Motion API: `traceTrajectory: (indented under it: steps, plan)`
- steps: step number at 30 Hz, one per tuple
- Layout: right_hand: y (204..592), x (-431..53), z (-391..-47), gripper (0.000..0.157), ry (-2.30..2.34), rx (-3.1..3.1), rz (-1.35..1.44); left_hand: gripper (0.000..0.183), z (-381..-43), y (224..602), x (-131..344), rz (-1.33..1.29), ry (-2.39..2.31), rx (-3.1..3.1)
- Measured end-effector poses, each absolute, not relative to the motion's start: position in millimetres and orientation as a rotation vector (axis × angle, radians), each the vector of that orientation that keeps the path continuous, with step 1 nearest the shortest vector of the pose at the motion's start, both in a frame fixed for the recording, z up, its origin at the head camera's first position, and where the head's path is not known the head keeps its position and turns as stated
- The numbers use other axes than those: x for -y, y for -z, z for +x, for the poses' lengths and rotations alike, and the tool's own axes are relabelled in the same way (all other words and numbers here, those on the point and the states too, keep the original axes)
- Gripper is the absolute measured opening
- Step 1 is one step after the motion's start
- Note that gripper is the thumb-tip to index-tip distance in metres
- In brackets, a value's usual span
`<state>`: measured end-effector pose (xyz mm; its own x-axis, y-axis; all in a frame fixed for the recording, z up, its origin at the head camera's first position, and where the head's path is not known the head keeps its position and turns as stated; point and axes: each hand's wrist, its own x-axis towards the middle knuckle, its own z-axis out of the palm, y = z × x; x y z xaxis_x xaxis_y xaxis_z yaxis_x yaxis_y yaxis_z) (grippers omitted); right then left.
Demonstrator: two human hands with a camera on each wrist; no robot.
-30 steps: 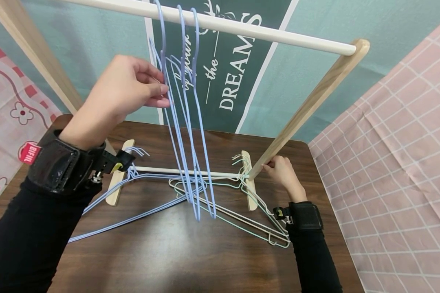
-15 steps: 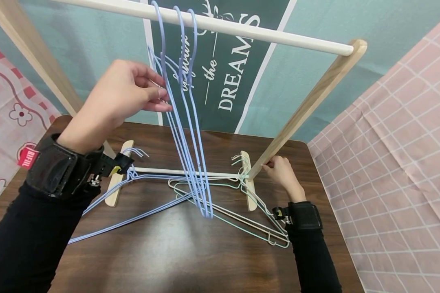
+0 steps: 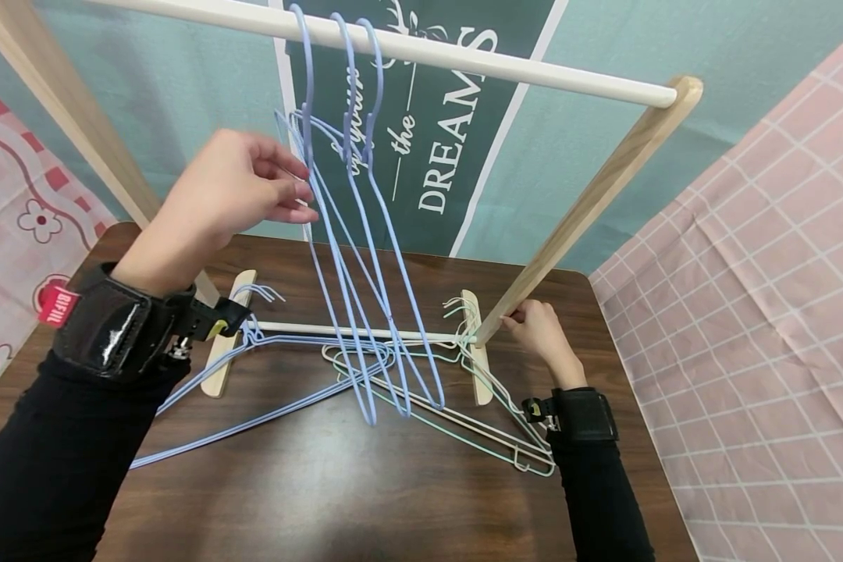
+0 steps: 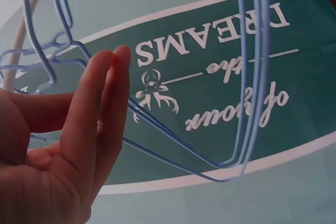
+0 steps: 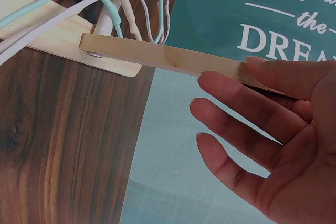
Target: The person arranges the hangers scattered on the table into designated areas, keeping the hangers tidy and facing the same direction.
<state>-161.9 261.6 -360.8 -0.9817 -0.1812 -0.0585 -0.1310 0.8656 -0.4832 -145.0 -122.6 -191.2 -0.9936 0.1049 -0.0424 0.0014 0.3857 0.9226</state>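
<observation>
Three light-blue wire hangers [image 3: 352, 74] hang by their hooks from the white top rail [image 3: 506, 67] of a wooden clothes rack. In the head view, my left hand [image 3: 242, 183] is beside the leftmost hanger, fingertips at its neck. Its fingers look fairly straight in the left wrist view, with hanger wires [image 4: 157, 124] passing behind them; contact is hard to tell. Low on the rack's right post [image 3: 590, 211], my right hand [image 3: 539, 332] pinches the wood between thumb and index finger. The other fingers of that hand [image 5: 273, 135] spread loosely in the right wrist view.
More blue hangers [image 3: 251, 334] lean against the rack's left base. White and mint hangers [image 3: 544, 453] lie across its right base [image 3: 482, 382]. The rack stands on a dark brown table [image 3: 288, 499], before a teal cloth with a lettered green panel [image 3: 457, 148].
My left hand has moved slightly down and left. The hanging blue hangers swing; their lower ends came together, then spread apart with the rightmost swung right. My right hand stays on the post.
</observation>
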Motion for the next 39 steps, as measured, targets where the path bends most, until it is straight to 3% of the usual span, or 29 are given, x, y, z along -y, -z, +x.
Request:
traceTrajectory:
  steps: [15,39]
  plan:
    - [360,-261,-162,0.017,0.753,-2.934,-0.233,0.026,-149,218,147,0.035,-1.457,-2.618]
    - [360,-261,-161,0.017,0.755,-2.935,-0.243,0.024,-148,292,189,0.004,-0.878,-2.766]
